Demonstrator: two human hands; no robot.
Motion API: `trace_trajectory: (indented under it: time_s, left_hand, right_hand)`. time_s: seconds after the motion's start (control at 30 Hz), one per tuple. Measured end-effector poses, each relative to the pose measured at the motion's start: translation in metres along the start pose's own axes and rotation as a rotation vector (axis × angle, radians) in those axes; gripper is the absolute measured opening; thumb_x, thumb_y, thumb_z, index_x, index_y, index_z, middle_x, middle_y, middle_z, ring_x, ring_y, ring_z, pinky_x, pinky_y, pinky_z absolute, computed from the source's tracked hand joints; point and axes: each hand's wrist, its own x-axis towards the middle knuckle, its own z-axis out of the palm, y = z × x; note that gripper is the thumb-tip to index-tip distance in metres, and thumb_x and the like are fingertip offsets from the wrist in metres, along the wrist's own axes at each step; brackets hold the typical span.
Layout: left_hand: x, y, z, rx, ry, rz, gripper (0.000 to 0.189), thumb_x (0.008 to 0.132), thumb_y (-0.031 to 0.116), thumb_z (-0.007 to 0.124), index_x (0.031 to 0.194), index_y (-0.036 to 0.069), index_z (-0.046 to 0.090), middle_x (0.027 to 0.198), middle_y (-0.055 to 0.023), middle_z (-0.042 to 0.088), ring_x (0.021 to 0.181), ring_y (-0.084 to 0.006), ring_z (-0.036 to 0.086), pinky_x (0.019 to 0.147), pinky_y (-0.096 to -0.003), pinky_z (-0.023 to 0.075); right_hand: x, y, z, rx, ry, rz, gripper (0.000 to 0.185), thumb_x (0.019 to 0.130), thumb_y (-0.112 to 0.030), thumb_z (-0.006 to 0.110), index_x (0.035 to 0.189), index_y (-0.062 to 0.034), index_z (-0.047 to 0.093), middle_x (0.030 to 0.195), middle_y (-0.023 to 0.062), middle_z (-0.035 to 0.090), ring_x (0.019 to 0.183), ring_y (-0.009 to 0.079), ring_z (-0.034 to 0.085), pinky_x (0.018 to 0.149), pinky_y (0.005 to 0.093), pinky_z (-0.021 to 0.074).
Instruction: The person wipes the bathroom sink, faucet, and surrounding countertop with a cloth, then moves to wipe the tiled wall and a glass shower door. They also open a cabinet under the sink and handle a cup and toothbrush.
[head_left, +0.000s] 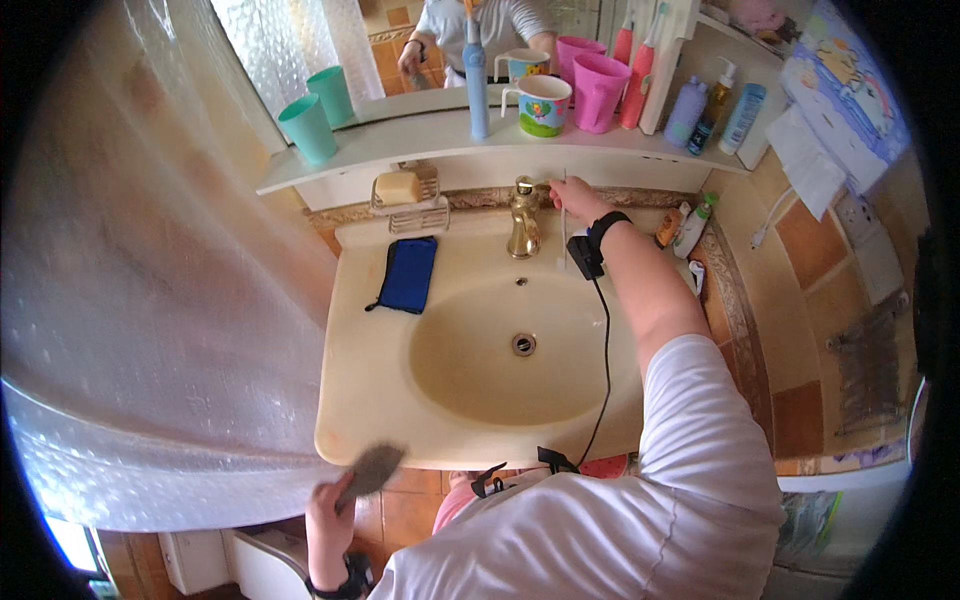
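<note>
My left hand holds a dark hairbrush by its handle, near the front left edge of the cream washbasin. Up by the brass faucet, my right hand has its fingers at the end of the lever. Whether they grip the lever or only touch it cannot be told. A thin pale stick-like thing passes by these fingers. Below my right wrist lies a black box-shaped device with a black cable running down over the basin. No water shows in the bowl.
A blue zipped pouch lies left of the bowl, below a soap bar in a wire rack. Cups, electric toothbrushes and bottles line the white shelf under the mirror. Small bottles stand at the right. A translucent curtain hangs left.
</note>
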Motion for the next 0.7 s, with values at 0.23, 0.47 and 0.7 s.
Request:
trace_trajectory:
  time_s: [0.23,0.47,0.7]
  left_hand:
    - [0.122,0.115,0.054,-0.257,0.011,0.301,0.040,0.078,-0.001,0.060,0.117,0.010,0.061,0.098,-0.0167,0.060,0.089,-0.0330,0.060,0.074,-0.0365,0.0497]
    - [0.141,0.138,0.098,-0.501,-0.066,0.314,0.039,0.078,-0.004,0.060,0.116,0.006,0.060,0.094,-0.0153,0.060,0.082,-0.0259,0.061,0.071,-0.0311,0.0487]
    - [0.133,0.112,0.088,-0.548,-0.047,0.291,0.041,0.077,-0.005,0.062,0.116,0.004,0.060,0.097,-0.0149,0.061,0.087,-0.0253,0.062,0.076,-0.0313,0.0489]
  right_hand:
    - [0.005,-0.020,-0.006,-0.017,-0.042,-0.136,0.039,0.090,-0.036,0.050,0.076,-0.0013,0.060,0.064,0.0075,0.061,0.058,0.0191,0.058,0.058,0.0346,0.0460]
    - [-0.063,0.053,0.047,0.307,-0.152,0.046,0.016,0.084,-0.014,0.061,0.076,-0.0004,0.060,0.062,0.0046,0.059,0.052,0.0143,0.057,0.049,0.0271,0.0461]
    - [-0.073,0.077,0.093,0.142,-0.237,0.104,0.012,0.078,-0.012,0.063,0.073,-0.0011,0.060,0.064,0.0052,0.060,0.054,0.0144,0.055,0.052,0.0281,0.0463]
